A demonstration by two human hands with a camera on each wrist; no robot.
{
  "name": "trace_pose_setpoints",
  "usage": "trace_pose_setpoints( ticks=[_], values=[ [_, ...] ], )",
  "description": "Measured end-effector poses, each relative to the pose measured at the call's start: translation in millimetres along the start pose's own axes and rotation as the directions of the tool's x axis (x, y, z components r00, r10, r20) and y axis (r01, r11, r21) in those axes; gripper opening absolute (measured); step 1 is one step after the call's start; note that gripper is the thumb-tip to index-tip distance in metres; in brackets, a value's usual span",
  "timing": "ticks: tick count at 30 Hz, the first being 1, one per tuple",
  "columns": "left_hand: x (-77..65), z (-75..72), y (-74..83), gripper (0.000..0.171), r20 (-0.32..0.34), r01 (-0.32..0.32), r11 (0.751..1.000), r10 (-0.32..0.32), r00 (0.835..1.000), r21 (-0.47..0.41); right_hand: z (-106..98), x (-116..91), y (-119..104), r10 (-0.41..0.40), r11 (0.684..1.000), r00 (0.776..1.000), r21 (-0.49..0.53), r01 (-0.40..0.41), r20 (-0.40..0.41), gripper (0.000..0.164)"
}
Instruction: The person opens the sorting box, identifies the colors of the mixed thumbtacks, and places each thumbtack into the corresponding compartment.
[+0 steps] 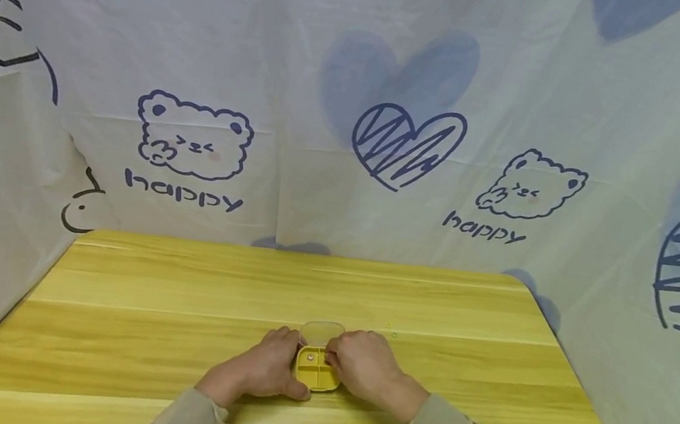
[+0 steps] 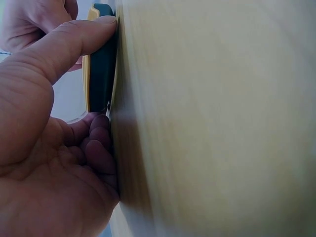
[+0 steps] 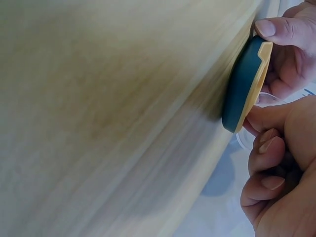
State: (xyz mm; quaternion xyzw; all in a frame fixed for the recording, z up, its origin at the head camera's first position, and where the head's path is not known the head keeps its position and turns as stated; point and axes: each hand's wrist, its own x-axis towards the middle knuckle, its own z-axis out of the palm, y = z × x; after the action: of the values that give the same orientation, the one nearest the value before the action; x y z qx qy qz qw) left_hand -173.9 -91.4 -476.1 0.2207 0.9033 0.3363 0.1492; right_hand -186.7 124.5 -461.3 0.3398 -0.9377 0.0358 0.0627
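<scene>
A small pill box [image 1: 318, 379] with a yellow divided inside and a dark green base [image 2: 101, 74] sits on the table. Its clear lid [image 1: 322, 333] stands open at the far side. My left hand [image 1: 273, 366] grips the box from the left, thumb on its near edge and fingers toward the back. One small round piece [image 1: 311, 357] lies in the far left compartment. My right hand [image 1: 366, 364] has its thumb and forefinger at the far right compartment, the other fingers curled [image 3: 266, 153]. Its fingertips are hidden inside the box, so I cannot tell whether they pinch anything.
Two tiny pieces, one greenish [image 1: 395, 335] and one yellowish [image 1: 389, 325], lie on the wooden table [image 1: 175, 290] beyond my right hand. A pale cloth [image 1: 304, 93] printed with bears and hearts hangs behind the table and along both sides.
</scene>
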Motion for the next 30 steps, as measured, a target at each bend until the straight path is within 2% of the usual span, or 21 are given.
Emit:
trace_pose_setpoints(
  ticks=[8, 13, 18, 22, 24, 30],
  values=[
    [-0.9, -1.6, 0.6, 0.072, 0.000, 0.000, 1.000, 0.000, 1.000, -0.004, -15, -4, 1, 0.043, 0.995, 0.999, 0.089, -0.043, 0.001, 0.010],
    [-1.2, -1.1, 1.4, 0.072, 0.000, 0.005, 1.000, -0.005, 1.000, -0.016, -25, -13, 12, 0.091, 0.988, 0.996, 0.130, -0.089, -0.009, 0.011],
    [-0.6, -1.0, 2.4, 0.073, 0.005, 0.015, 1.000, -0.015, 1.000, -0.027, -33, -21, 37, 0.183, 0.974, 0.982, 0.148, -0.173, -0.055, 0.010],
    [-0.4, -1.0, 3.0, 0.073, 0.004, 0.011, 1.000, -0.010, 1.000, -0.021, -38, -25, 64, 0.315, 0.940, 0.948, 0.153, -0.304, -0.054, 0.009],
    [-0.8, -0.9, 3.2, 0.073, 0.005, 0.012, 1.000, -0.012, 1.000, -0.022, -38, -28, 76, 0.355, 0.926, 0.934, 0.150, -0.345, -0.041, 0.010],
    [-2.2, -2.1, 2.3, 0.073, 0.007, 0.013, 1.000, -0.012, 1.000, -0.023, -31, -34, 98, 0.373, 0.919, 0.927, 0.128, -0.373, 0.028, 0.010]
  ],
)
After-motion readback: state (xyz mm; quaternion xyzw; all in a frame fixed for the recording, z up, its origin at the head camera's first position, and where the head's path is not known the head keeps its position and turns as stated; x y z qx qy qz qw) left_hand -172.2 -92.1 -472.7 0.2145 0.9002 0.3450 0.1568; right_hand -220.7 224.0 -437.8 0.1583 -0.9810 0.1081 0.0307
